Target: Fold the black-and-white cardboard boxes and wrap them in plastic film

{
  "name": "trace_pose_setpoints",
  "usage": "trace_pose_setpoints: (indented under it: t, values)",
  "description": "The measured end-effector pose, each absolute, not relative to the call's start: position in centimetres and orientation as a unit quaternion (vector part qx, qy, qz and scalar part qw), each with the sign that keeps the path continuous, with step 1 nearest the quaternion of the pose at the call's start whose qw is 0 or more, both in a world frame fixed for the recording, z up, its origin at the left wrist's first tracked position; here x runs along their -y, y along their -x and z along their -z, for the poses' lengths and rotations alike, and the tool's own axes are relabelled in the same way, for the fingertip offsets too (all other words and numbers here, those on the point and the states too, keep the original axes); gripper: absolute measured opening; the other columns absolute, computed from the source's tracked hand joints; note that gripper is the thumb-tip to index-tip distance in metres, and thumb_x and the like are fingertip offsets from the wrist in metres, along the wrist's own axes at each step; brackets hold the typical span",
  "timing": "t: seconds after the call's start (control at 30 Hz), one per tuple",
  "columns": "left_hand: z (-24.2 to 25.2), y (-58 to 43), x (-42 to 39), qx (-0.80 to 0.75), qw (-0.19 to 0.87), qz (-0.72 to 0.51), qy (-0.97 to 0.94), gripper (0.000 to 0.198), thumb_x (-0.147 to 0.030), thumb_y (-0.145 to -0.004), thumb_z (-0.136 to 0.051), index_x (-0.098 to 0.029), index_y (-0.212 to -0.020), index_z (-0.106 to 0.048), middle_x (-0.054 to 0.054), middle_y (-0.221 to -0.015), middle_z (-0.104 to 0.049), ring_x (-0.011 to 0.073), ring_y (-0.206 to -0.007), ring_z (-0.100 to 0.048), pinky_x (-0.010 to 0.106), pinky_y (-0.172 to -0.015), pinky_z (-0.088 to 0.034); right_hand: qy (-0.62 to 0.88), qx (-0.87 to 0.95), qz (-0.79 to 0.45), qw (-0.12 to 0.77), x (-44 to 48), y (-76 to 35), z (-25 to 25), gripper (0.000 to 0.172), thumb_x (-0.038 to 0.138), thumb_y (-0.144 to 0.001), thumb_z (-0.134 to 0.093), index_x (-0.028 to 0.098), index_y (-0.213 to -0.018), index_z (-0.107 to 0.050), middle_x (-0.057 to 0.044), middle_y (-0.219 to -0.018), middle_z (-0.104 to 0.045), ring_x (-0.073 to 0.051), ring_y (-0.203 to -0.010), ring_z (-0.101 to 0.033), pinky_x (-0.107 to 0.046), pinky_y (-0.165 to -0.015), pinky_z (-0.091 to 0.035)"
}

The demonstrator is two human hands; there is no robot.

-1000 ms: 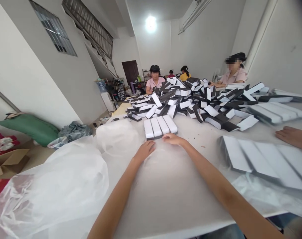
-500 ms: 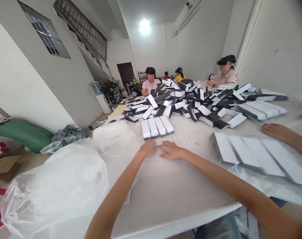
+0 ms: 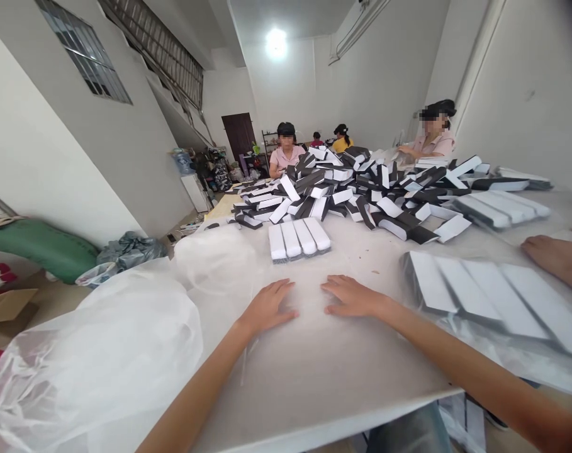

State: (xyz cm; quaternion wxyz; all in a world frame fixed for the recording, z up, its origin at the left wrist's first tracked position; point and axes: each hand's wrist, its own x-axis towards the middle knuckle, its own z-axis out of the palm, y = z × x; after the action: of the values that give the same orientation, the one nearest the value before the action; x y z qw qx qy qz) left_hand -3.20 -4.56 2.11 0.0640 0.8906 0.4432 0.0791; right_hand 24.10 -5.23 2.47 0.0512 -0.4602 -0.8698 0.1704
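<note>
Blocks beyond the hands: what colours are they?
The four blocks are white on top, black beneath; head view shows it best.

Workroom seen from the desk end. Rear: a co-worker in a pink shirt [image 3: 286, 157] and another in a yellow shirt [image 3: 342, 144], both seated; a dark door [image 3: 239, 135] behind them; a ceiling lamp [image 3: 276, 43] above. Right: a third co-worker [image 3: 434, 143]. Left: a barred window [image 3: 85, 70]; on the floor, a green sack [image 3: 40, 246], grey plastic bags [image 3: 131, 250] and a cardboard box [image 3: 5, 306].

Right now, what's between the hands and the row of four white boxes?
In the head view, the left hand and right hand are apart from the four white boxes; only thin translucent plastic film lies between, on the white tabletop.
</note>
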Motion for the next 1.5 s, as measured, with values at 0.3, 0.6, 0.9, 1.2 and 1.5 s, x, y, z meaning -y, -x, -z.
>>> trace_pose_setpoints:
  t: [0.3, 0.6, 0.9, 1.2, 1.5]
  values:
    - [-1.7, 4.5, 4.9, -0.519, 0.041, -0.120, -0.845, 0.035, -0.025, -0.092, -0.031, -0.025, -0.108, -0.061, 0.002, -0.110, -0.067, 0.0187, -0.096, -0.062, 0.030, -0.078, -0.048, 0.485, 0.863, -0.045, 0.132, 4.3, -26.8, -0.4, 0.029, 0.028, -0.090, -0.046, 0.019, -0.114, -0.059, -0.009, -0.112, -0.060, -0.023, -0.099, -0.055, -0.036, -0.089, -0.040]
    - [-3.0, 7.7, 4.4, -0.602, 0.090, -0.137, -0.781, 0.036, -0.041, -0.090, -0.033, -0.027, -0.098, -0.066, 0.000, -0.099, -0.070, 0.0209, -0.086, -0.063, 0.029, -0.072, -0.047, 0.562, 0.809, -0.045, 0.164, 3.2, -28.7, -0.5, 0.022, 0.014, -0.086, -0.044, 0.020, -0.089, -0.064, -0.006, -0.097, -0.067, -0.022, -0.096, -0.058, -0.032, -0.081, -0.042]
    - [-3.6, 9.1, 3.8, -0.608, 0.229, -0.196, -0.734, 0.040, -0.055, -0.081, -0.043, -0.024, -0.088, -0.068, 0.001, -0.097, -0.071, 0.0219, -0.087, -0.063, 0.030, -0.083, -0.047, 0.561, 0.683, -0.238, 0.403, 2.8, -29.1, -0.3, 0.024, 0.044, -0.081, -0.048, 0.021, -0.079, -0.057, 0.002, -0.063, -0.056, -0.013, -0.056, -0.047, -0.025, -0.057, -0.038]
    - [-2.5, 8.7, 3.4, -0.649, 0.197, -0.241, -0.694, 0.040, -0.053, -0.083, -0.039, -0.023, -0.076, -0.064, 0.000, -0.079, -0.069, 0.0201, -0.077, -0.061, 0.029, -0.075, -0.045, 0.583, 0.700, -0.205, 0.359, 2.7, -28.8, 0.5, 0.028, 0.040, -0.085, -0.041, 0.021, -0.064, -0.041, 0.001, -0.066, -0.061, -0.013, -0.060, -0.050, -0.024, -0.060, -0.036]
    - [-0.7, 7.4, 3.5, -0.671, 0.093, -0.229, -0.699, 0.032, -0.042, -0.088, -0.038, -0.022, -0.067, -0.052, 0.000, -0.070, -0.065, 0.0171, -0.069, -0.060, 0.025, -0.064, -0.042, 0.656, 0.698, -0.132, 0.255, 2.5, -28.1, 1.3, 0.023, 0.029, -0.087, -0.042, 0.021, -0.066, -0.047, 0.001, -0.067, -0.064, -0.014, -0.062, -0.056, -0.025, -0.061, -0.036]
